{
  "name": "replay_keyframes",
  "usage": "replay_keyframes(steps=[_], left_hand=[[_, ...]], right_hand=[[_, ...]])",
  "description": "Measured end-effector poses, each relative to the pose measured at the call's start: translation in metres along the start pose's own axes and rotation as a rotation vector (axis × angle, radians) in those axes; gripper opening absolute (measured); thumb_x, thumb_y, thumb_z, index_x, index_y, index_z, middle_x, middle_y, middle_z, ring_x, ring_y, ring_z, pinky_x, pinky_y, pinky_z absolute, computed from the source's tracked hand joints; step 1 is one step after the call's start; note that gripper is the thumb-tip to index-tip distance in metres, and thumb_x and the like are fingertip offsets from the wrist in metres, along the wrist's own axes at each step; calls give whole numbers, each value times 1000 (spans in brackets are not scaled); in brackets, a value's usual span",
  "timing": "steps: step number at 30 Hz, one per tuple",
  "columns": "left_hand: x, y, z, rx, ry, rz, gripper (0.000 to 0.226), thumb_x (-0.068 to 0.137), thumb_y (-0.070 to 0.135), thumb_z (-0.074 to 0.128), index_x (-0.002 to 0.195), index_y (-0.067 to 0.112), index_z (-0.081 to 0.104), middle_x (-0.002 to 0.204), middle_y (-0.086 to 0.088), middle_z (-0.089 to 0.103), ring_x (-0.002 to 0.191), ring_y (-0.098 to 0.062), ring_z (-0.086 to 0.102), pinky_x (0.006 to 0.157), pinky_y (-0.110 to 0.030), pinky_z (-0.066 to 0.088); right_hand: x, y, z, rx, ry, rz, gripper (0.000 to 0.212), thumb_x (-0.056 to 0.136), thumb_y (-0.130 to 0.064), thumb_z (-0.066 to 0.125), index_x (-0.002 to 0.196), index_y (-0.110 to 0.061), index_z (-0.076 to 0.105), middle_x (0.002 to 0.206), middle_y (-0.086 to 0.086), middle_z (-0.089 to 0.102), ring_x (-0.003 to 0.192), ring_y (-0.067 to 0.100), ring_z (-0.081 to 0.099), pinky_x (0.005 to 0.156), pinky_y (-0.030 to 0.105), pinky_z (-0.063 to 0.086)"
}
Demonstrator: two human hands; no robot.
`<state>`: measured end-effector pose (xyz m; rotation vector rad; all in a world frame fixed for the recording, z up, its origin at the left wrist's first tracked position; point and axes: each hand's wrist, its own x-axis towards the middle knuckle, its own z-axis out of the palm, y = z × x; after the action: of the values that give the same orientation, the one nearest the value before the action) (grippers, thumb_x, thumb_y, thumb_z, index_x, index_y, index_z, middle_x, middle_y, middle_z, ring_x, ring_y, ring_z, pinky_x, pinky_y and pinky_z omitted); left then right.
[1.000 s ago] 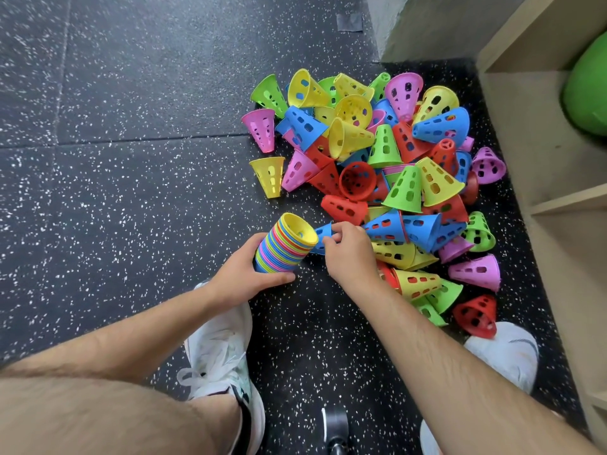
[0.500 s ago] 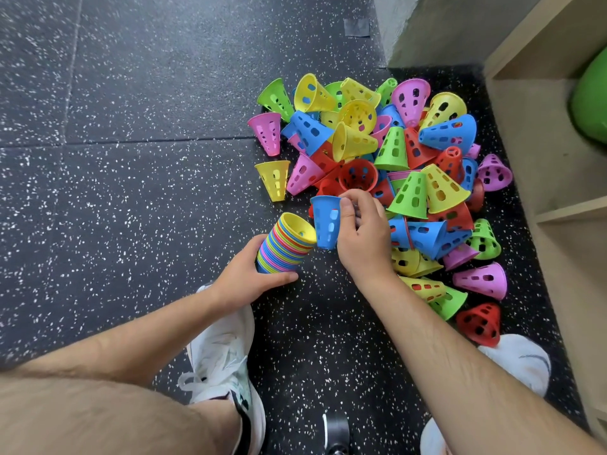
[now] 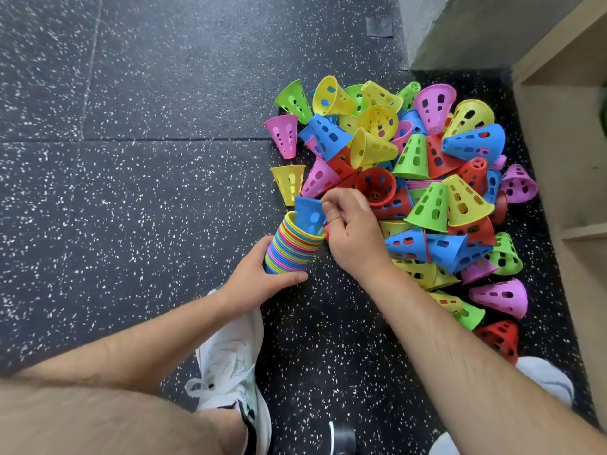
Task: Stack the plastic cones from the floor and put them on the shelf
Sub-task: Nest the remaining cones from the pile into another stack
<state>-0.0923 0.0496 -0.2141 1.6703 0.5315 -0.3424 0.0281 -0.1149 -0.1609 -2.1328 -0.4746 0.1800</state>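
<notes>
Left hand (image 3: 254, 279) wraps the nested cone stack (image 3: 292, 246) just above the floor (image 3: 131, 208). Right hand (image 3: 353, 236) pinches a blue cone (image 3: 308, 215), narrow end partly inside the stack's open top. Loose cone pile (image 3: 427, 178) lies beside the shelf (image 3: 565, 159).

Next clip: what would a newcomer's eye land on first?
A bright heap of loose cones lies on the speckled floor right of centre, beside a wooden shelf. At its near edge the left hand grips a striped stack while the right hand pinches a blue cone into its top.
</notes>
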Motion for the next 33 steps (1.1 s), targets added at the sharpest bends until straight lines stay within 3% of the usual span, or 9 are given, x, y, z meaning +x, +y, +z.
replay_keyframes(steps=[3,6,8,14,18,21,25,29,33], left_hand=[[1,2,-2,-82,53,-10,69,63,44,98,118,26,61,103,1,75,90,-11,71,82,-28,57],[2,2,-6,-114,82,-30,65,69,34,97,121,21,61,104,4,75,92,-9,71,84,-26,56],[1,3,-7,-124,100,-29,59,72,25,95,121,20,61,104,4,76,91,-7,71,81,-21,55],[10,9,-29,-82,172,7,61,72,20,95,123,22,60,105,3,74,89,0,68,79,-12,49],[20,12,-48,-25,207,24,60,77,9,90,124,18,54,103,5,69,79,12,63,74,-5,45],[26,8,-56,-15,212,23,62,78,5,88,126,18,51,105,1,68,78,11,62,73,-10,47],[31,4,-60,-17,233,19,61,77,9,88,122,27,52,109,0,69,84,3,64,75,-12,50],[31,1,-60,16,201,39,64,77,10,89,125,27,50,108,-1,70,83,2,63,76,-12,50],[30,2,-60,49,155,52,65,77,12,89,126,28,49,104,4,68,81,4,64,75,-14,50]], right_hand=[[0,-1,7,69,-249,66,15,100,-23,51,106,-17,64,103,-5,60,97,8,56,90,25,45],[8,-4,12,223,-253,213,23,99,-37,47,114,-23,58,112,-6,65,109,10,62,99,38,49],[19,-6,14,214,-237,223,28,100,-36,46,121,-23,57,119,-4,63,115,12,61,103,40,48],[70,-12,31,-266,-275,-10,40,98,-5,47,139,-5,51,134,12,55,125,27,49,111,38,33],[99,-8,51,-527,-382,-62,50,98,-13,53,147,-12,43,147,8,45,131,33,38,110,45,34],[102,-4,63,-642,-426,-55,45,98,-23,56,142,-19,50,139,8,49,128,33,39,107,46,37],[91,-7,70,-576,-414,-19,27,99,-19,54,125,-21,61,125,6,51,119,31,43,95,44,44],[78,-7,62,-443,-331,-9,18,101,-20,52,115,-15,62,128,8,49,118,32,45,92,42,44],[65,-12,41,-285,-130,45,16,100,-18,56,108,-4,60,142,19,42,126,32,46,100,35,36]])
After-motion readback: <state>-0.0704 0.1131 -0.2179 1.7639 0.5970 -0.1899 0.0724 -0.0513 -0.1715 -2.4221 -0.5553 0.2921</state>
